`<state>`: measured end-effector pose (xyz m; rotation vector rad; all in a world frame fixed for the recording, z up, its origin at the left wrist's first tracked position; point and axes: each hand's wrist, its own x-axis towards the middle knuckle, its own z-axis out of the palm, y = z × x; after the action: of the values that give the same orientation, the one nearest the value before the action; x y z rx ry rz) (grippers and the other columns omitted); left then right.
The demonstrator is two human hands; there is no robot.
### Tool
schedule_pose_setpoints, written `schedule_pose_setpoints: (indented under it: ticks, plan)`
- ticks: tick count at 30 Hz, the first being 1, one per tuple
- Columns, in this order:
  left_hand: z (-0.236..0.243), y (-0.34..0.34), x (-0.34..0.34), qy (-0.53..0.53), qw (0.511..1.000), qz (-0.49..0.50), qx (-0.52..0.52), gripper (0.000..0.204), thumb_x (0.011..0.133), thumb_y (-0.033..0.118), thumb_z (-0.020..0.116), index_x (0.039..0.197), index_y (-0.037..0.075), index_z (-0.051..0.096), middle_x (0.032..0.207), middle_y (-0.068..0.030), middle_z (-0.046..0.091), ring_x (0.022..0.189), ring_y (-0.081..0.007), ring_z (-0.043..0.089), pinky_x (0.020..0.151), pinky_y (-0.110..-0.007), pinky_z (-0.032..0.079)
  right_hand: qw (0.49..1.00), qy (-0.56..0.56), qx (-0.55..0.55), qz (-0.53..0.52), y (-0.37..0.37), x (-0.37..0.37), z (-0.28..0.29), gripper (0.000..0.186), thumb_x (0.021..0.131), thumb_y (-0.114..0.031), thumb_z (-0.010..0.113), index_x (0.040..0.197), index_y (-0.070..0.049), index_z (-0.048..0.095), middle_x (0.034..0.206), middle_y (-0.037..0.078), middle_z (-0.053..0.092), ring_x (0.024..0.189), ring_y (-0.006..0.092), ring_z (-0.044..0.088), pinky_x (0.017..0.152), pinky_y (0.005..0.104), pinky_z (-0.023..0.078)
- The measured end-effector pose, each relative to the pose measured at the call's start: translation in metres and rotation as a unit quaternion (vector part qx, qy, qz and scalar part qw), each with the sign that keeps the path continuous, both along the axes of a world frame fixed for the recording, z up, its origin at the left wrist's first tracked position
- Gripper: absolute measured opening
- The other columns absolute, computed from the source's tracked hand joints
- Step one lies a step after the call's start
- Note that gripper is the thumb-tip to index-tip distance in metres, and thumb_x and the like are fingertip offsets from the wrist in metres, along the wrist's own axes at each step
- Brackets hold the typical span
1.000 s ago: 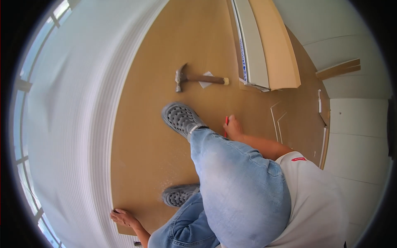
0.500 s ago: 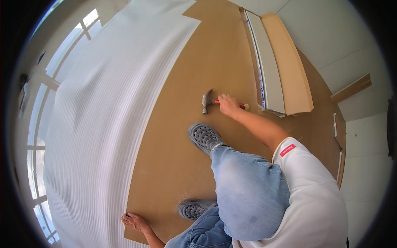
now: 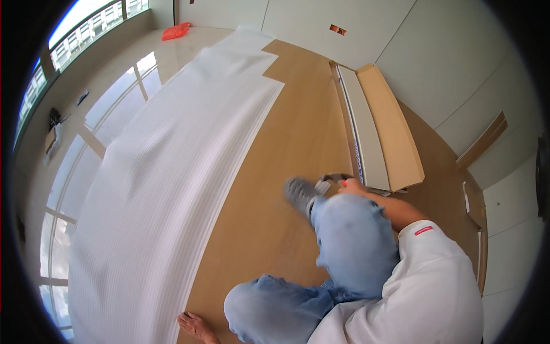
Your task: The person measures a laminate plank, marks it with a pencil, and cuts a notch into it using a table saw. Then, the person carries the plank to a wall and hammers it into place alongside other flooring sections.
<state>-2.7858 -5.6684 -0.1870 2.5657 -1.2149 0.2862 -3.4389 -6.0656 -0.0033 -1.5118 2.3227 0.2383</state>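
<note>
My right hand [image 3: 356, 187] is wrapped round the red handle of a claw hammer [image 3: 333, 178], and the hammer's head is partly blurred. It is just beyond my raised right knee, which covers part of the wrist. The hammer is near the front end of a long open carton [image 3: 415, 163]. At the lower left, my left hand [image 3: 193, 325] rests with fingers stretched out on the edge of the brown wood-look floor boards [image 3: 240, 229]. White ribbed foam underlay [image 3: 143, 229] borders that edge, close to the fingertips.
Light-coloured long boards [image 3: 369, 120] lie inside the carton. A narrow brown board piece [image 3: 484, 137] is at the right by the pale wall [image 3: 458, 74]. Glossy tiles [image 3: 117, 123] run along the windows, with a red plastic bag [image 3: 176, 31] at the far end. My grey clog [image 3: 299, 192] is blurred.
The hammer has moved toward me and to the right, close to the carton's end. My view has tipped up, showing more wall and windows. My left hand stays at the boards' edge.
</note>
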Motion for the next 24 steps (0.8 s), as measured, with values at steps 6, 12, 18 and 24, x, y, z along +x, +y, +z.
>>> schedule_pose_setpoints:
  ticks: [6, 12, 18, 24]
  plan:
    - [0.008, -0.007, -0.008, 0.041, 0.996, 0.031, 0.068, 0.021, 0.093, 0.012, 0.057, 0.109, -0.001, 0.053, 0.109, -0.0201, 0.053, 0.107, -0.0405, 0.053, 0.093, -0.049, 0.045, 0.984, -0.031, -0.156, -0.083, -0.054, -0.074, 0.017, 0.037, 0.07, -0.036, 0.072, 0.083, -0.002, 0.067, 0.087, 0.021, 0.07, 0.081, 0.036, 0.07, 0.071, 0.0431, 0.054]
    - [0.049, 0.017, 0.07, 0.214, 0.952, -0.068, 0.207, 0.032, 0.09, 0.017, 0.058, 0.114, -0.004, 0.063, 0.107, -0.0228, 0.063, 0.102, -0.0394, 0.057, 0.092, -0.045, 0.047, 0.989, -0.045, -0.107, -0.089, -0.149, -0.08, -0.023, 0.038, 0.072, -0.03, 0.072, 0.092, 0.002, 0.07, 0.092, 0.024, 0.071, 0.089, 0.0369, 0.07, 0.077, 0.0446, 0.055]
    - [0.15, -0.068, 0.059, 0.35, 0.834, 0.052, 0.422, 0.038, 0.091, 0.023, 0.059, 0.117, -0.005, 0.065, 0.106, -0.0247, 0.067, 0.1, -0.0383, 0.062, 0.093, -0.046, 0.048, 0.969, -0.097, -0.208, -0.091, -0.24, -0.152, -0.131, 0.045, 0.074, -0.033, 0.072, 0.101, 0.002, 0.067, 0.097, 0.026, 0.069, 0.093, 0.0397, 0.069, 0.079, 0.0471, 0.055]
    - [0.195, -0.35, -0.081, 0.262, 0.869, -0.092, 0.41, 0.041, 0.094, 0.027, 0.058, 0.122, -0.003, 0.062, 0.116, -0.0279, 0.065, 0.11, -0.0437, 0.062, 0.093, -0.047, 0.05, 0.98, -0.067, -0.146, -0.12, -0.288, -0.164, -0.152, 0.046, 0.079, -0.037, 0.072, 0.104, 0.0, 0.063, 0.099, 0.022, 0.07, 0.093, 0.0414, 0.067, 0.079, 0.0471, 0.054]
